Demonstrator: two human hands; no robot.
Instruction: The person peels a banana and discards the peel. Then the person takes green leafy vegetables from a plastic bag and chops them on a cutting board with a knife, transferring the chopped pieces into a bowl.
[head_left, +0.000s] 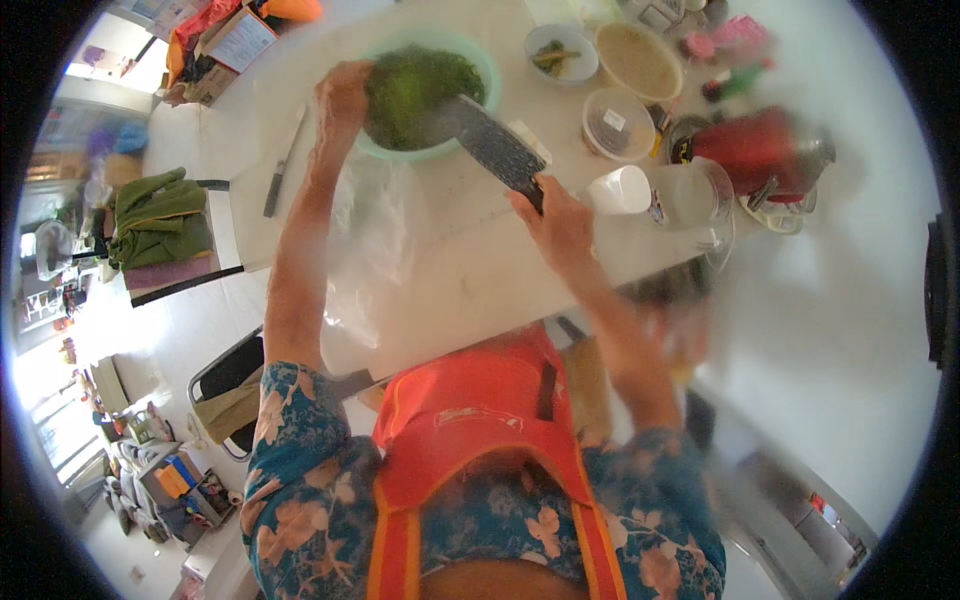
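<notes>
My left hand (343, 96) is at the left rim of a pale green bowl (491, 73) full of chopped greens (420, 97); the fingertips are hidden against the greens, so its grip is unclear. In my right hand (559, 225) is the handle of a broad, dark cleaver (499, 142), whose blade is wet or flecked and reaches over the bowl's right side. A knife with a dark handle (275, 187) lies on the table left of my left arm. Clear plastic sheeting (364, 240) lies on the table below the bowl.
Right of the bowl are a small bowl with green pieces (561, 56), a bowl of tan contents (639, 61), a lidded tub (619, 126), a white cup (621, 190), a clear plastic container (686, 191) and a red appliance (750, 154). A chair with folded green cloth (161, 217) stands left.
</notes>
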